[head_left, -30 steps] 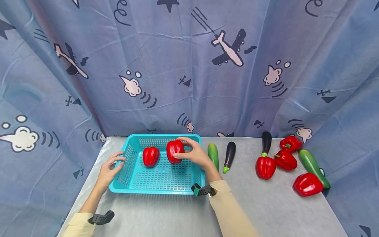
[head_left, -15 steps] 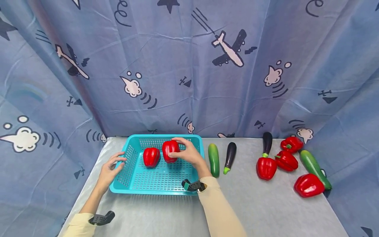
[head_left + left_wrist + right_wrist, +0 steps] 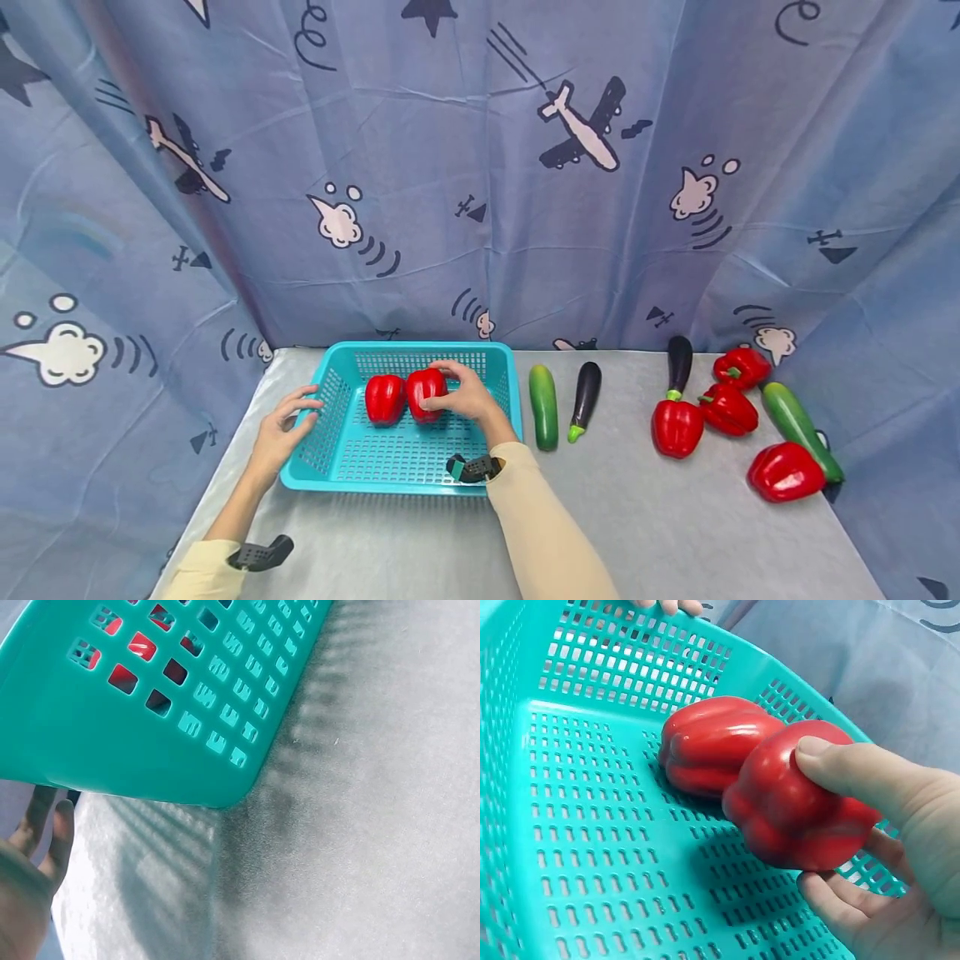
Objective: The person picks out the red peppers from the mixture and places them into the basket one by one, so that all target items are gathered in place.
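My right hand (image 3: 467, 398) holds a red bell pepper (image 3: 799, 802) low inside the turquoise basket (image 3: 397, 486), thumb on one side and fingers on the other. Right beside it, a second red bell pepper (image 3: 385, 398) lies on the basket floor; in the right wrist view the held pepper overlaps it. At the basket's left end my left hand (image 3: 279, 429) grips the rim, its fingertips (image 3: 676, 606) hooked over the edge in the right wrist view. The left wrist view shows this hand partly hidden behind the basket wall, with red showing through the slots.
Right of the basket lie a cucumber (image 3: 543, 408) and an eggplant (image 3: 585, 400). Farther right are several red bell peppers (image 3: 677, 429), another eggplant (image 3: 679, 362) and another cucumber (image 3: 801, 429). A patterned blue curtain (image 3: 450, 167) hangs behind the grey-white table (image 3: 390, 550).
My right hand has moved left and down with the bell pepper, bringing it next to the one in the basket. My left hand has stayed at the rim.
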`<state>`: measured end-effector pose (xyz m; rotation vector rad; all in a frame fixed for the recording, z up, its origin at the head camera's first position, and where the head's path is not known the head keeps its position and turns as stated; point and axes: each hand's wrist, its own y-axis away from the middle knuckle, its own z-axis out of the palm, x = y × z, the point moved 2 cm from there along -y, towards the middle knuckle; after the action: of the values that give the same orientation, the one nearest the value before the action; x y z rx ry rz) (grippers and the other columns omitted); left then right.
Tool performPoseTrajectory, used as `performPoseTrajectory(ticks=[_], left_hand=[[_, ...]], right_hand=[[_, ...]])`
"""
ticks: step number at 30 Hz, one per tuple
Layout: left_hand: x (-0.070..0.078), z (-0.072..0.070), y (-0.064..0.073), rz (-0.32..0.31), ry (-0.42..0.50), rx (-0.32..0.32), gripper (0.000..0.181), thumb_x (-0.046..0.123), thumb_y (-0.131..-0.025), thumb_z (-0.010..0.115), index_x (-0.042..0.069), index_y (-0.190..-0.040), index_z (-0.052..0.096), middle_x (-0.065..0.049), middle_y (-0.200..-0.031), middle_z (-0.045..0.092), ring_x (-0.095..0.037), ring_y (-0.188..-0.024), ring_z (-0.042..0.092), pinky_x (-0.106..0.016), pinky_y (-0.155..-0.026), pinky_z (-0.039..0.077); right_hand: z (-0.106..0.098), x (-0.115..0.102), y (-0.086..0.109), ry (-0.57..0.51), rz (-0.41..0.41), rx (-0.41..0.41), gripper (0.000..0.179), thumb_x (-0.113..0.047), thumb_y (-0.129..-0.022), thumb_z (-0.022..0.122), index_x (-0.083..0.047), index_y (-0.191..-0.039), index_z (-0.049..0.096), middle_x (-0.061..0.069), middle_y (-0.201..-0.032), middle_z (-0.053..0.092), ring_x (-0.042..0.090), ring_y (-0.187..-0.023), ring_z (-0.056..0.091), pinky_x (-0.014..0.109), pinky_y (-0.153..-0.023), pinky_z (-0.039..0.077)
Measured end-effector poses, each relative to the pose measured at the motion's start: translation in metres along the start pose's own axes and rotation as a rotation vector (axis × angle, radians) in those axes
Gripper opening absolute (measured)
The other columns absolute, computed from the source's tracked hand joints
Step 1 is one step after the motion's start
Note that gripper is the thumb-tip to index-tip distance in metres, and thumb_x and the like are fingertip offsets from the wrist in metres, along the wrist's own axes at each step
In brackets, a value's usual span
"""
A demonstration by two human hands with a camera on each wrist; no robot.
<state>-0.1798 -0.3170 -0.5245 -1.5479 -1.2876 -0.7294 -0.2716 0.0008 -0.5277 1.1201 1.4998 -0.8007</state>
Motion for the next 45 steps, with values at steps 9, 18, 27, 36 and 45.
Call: performPoseTrajectory(ticks=[9,18,27,36,45], left_hand=[[0.014,0.0,0.002,-0.005,-0.004,-0.018,0.021,-0.004,-0.098,0.064,-0.012,-0.117,0.065,-0.028,-0.145,0.048,-0.047,-0.136,0.038,-0.028,-0.099,0.04],[0.011,0.001,0.003,0.004,0.003,-0.01,0.02,-0.005,-0.097,0.064,-0.012,-0.116,0.066,-0.028,-0.144,0.048,-0.045,-0.135,0.04,-0.027,-0.098,0.042],[-0.023,0.0,0.0,0.005,0.02,0.005,0.02,-0.002,-0.098,0.065,-0.007,-0.117,0.067,-0.021,-0.146,0.049,-0.021,-0.137,0.043,-0.017,-0.094,0.042],[0.001,0.001,0.001,0.013,0.013,-0.003,0.019,-0.006,-0.097,0.064,-0.011,-0.115,0.066,-0.027,-0.144,0.048,-0.041,-0.136,0.04,-0.02,-0.095,0.043],[-0.001,0.001,0.001,0.0,0.007,-0.004,0.02,-0.005,-0.098,0.063,-0.011,-0.117,0.066,-0.026,-0.146,0.047,-0.043,-0.138,0.038,-0.021,-0.095,0.043]], right_hand=[[0.002,0.002,-0.004,0.037,0.005,0.036,0.066,-0.012,-0.079,0.088,-0.009,-0.138,0.059,0.014,-0.136,0.056,0.034,-0.126,0.048,0.045,-0.085,0.056],[0.003,0.005,-0.006,0.094,0.044,0.034,0.061,-0.011,-0.077,0.09,-0.01,-0.131,0.062,0.016,-0.132,0.057,0.035,-0.121,0.051,0.046,-0.084,0.056],[0.006,0.008,-0.007,0.066,0.082,0.011,0.059,-0.008,-0.077,0.09,-0.011,-0.128,0.061,0.015,-0.129,0.057,0.035,-0.116,0.052,0.044,-0.083,0.056],[0.008,0.015,-0.007,0.04,0.117,0.052,0.061,-0.008,-0.076,0.09,-0.011,-0.13,0.061,0.016,-0.127,0.057,0.035,-0.114,0.053,0.044,-0.083,0.056],[0.01,0.017,-0.008,0.055,0.116,0.077,0.062,-0.011,-0.076,0.09,-0.01,-0.13,0.06,0.017,-0.127,0.057,0.036,-0.114,0.053,0.046,-0.084,0.056]])
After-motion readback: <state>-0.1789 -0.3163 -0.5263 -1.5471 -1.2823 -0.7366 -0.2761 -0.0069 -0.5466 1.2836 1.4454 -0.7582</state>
